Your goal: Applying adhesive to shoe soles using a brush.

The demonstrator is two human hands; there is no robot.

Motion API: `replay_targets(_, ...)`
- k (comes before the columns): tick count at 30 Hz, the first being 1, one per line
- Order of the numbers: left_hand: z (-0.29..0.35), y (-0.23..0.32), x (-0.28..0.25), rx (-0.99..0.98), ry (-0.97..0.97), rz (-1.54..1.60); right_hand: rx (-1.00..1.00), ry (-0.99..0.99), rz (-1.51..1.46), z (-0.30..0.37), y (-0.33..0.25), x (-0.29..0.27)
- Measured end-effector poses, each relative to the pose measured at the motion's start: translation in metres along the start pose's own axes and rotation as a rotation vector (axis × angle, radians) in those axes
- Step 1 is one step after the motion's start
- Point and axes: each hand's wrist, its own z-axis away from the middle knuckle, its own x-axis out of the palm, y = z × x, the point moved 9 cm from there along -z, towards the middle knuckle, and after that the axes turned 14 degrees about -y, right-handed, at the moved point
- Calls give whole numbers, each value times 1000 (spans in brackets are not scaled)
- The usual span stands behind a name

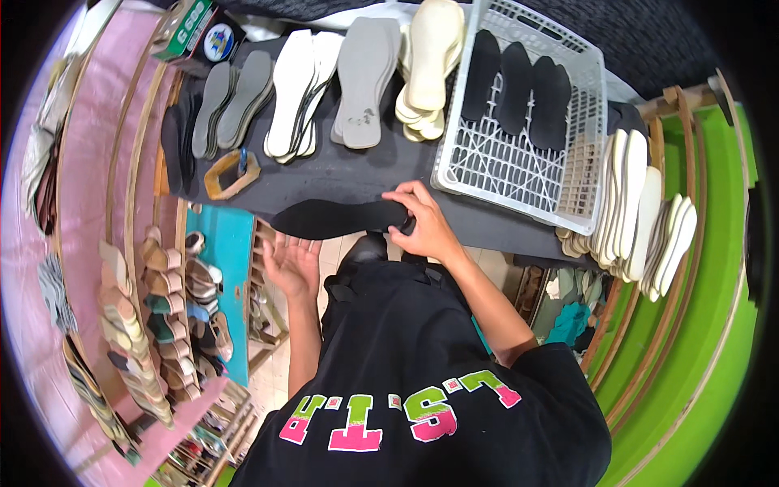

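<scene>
A black shoe insole (337,218) lies across in front of me, held level at the near edge of the dark table. My right hand (423,223) pinches its right end between thumb and fingers. Beneath the wide left end, my left hand (294,266) is palm up with its fingers spread. Its fingertips are close under the insole's edge; whether they touch cannot be made out. Several more black insoles (515,89) lie side by side in a white plastic crate (495,166) at the back right of the table.
Stacks of grey insoles (369,77), white insoles (290,89) and cream insoles (434,57) line the table's far side. A tan ring-shaped roll (214,182) sits front left. More pale insoles (629,203) stand at the right. Racks with shoe parts (166,325) flank the left.
</scene>
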Motion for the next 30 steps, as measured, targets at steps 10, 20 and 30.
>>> replay_targets(10, -94, 13, 152, -220, -498, 236, 87, 176, -786, 41, -34, -34)
replay_targets(20, -102, -89, 284, -655, -838, 371, 138, 472, -926, 102, -55, -58)
replay_targets(30, -147, -174, 340, -781, -678, 155, 190, 539, -785, 112, -37, -153)
